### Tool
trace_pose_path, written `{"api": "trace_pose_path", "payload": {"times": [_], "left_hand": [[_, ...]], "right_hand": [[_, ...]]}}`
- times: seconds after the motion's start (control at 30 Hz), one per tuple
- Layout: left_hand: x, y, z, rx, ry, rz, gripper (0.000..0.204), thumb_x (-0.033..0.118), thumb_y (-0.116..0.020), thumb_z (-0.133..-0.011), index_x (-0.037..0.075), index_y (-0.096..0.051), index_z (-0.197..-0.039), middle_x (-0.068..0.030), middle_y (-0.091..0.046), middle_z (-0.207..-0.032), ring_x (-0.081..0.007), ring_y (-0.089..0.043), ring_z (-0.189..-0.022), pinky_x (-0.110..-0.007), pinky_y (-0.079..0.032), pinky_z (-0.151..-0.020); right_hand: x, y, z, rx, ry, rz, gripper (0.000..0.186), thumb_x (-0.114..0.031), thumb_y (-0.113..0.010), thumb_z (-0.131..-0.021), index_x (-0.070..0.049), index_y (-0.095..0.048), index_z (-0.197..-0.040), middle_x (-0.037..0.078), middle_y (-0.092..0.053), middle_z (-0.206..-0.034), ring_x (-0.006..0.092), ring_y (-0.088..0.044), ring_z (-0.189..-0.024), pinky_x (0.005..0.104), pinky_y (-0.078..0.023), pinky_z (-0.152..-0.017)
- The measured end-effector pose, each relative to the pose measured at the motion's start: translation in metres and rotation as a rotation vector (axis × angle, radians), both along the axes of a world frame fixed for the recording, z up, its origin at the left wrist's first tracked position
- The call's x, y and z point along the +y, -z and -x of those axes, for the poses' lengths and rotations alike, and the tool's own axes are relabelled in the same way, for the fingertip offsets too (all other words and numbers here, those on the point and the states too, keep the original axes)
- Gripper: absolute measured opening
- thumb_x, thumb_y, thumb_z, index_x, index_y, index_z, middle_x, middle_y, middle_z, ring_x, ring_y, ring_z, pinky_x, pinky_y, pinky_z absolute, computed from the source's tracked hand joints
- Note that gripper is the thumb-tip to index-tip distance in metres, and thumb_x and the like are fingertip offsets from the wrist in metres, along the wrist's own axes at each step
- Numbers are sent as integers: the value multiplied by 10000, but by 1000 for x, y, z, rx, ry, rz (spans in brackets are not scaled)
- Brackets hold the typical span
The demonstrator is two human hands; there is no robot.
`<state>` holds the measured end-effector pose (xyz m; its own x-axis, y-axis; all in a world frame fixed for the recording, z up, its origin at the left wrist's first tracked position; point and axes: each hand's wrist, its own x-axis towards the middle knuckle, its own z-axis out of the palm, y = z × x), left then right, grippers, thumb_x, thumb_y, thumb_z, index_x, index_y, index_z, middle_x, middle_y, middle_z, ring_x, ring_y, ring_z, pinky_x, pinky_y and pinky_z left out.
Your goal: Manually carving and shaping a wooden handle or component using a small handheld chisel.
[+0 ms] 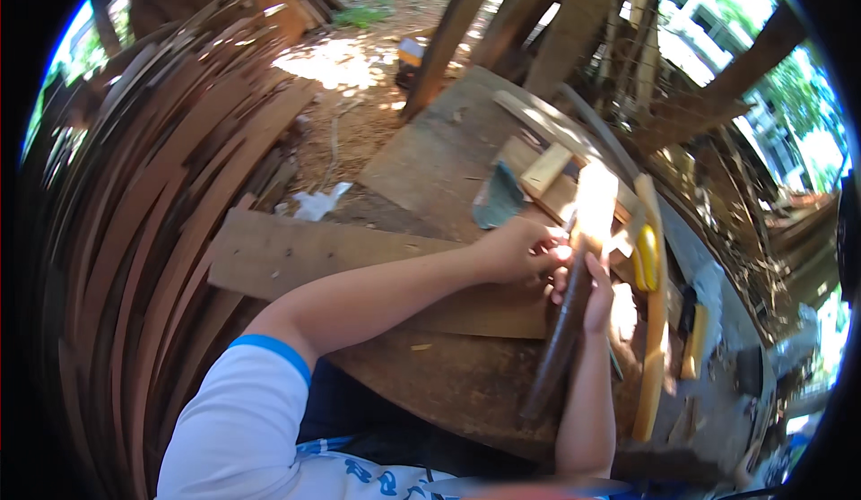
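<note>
My right hand (594, 295) is closed round a long, dark brown, slightly curved piece (558, 347), which slants from the bench's near edge up to a bright, sunlit pale wooden end (595, 204). Whether the pale end and the dark length are one piece I cannot tell. Beside its upper part, my left hand (520, 251) has its fingers pinched together. Something thin and dark shows near those fingertips, too small to name. Under my left forearm lies a flat wooden board (296, 253). A grey-green sheet or cloth (499, 198) is just beyond my left hand.
The wooden bench (430, 383) carries wood blocks (547, 168), a long pale wooden strip (653, 339), a yellow object (646, 256) and a yellow-handled tool (694, 343) at right. Stacked planks (170, 222) fill the left. Upright timbers (457, 34) stand behind the bench.
</note>
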<state>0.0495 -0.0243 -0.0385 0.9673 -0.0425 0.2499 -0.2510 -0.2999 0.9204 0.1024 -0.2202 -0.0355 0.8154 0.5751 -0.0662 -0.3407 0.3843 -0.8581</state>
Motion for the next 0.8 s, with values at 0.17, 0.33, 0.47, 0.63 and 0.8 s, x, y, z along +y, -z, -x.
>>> {"api": "trace_pose_path", "payload": {"times": [0.17,0.33,0.47,0.63,0.8], "left_hand": [[0,-2,-1,7,37,-16,335,288,-677,-978,-36,-723,-1053,-216,-748,-890,-279,-749,-790,-382,-571,-718],[2,7,0,-104,-22,-1,329,285,-691,-965,-40,-718,-1012,-205,-737,-831,-287,-740,-746,-388,-560,-681],[-2,-3,2,-149,-32,-44,323,259,-689,-968,-63,-704,-985,-197,-720,-755,-263,-731,-678,-377,-556,-629],[-1,-5,5,-78,0,7,322,247,-682,-980,-72,-698,-944,-159,-708,-696,-206,-707,-583,-341,-544,-571],[-2,-4,5,-75,-5,7,319,247,-681,-983,-65,-690,-921,-144,-700,-678,-194,-700,-570,-334,-540,-557]], "right_hand": [[-6,3,-3,33,46,48,340,-320,-526,-1039,-40,-485,-1228,89,-568,-872,219,-587,-640,347,-500,-507],[5,-4,7,53,37,35,360,-358,-505,-1071,-10,-594,-1082,93,-622,-889,178,-567,-641,281,-499,-529],[3,-13,9,24,43,65,378,-377,-494,-1076,-13,-596,-1085,91,-613,-834,177,-577,-642,275,-497,-519],[-2,0,-2,-39,12,72,376,-380,-495,-1076,-19,-598,-1078,90,-611,-817,178,-582,-635,277,-498,-516],[-2,3,-3,-21,8,65,373,-387,-483,-1077,-29,-579,-1119,100,-617,-819,177,-584,-633,276,-505,-518]]}}
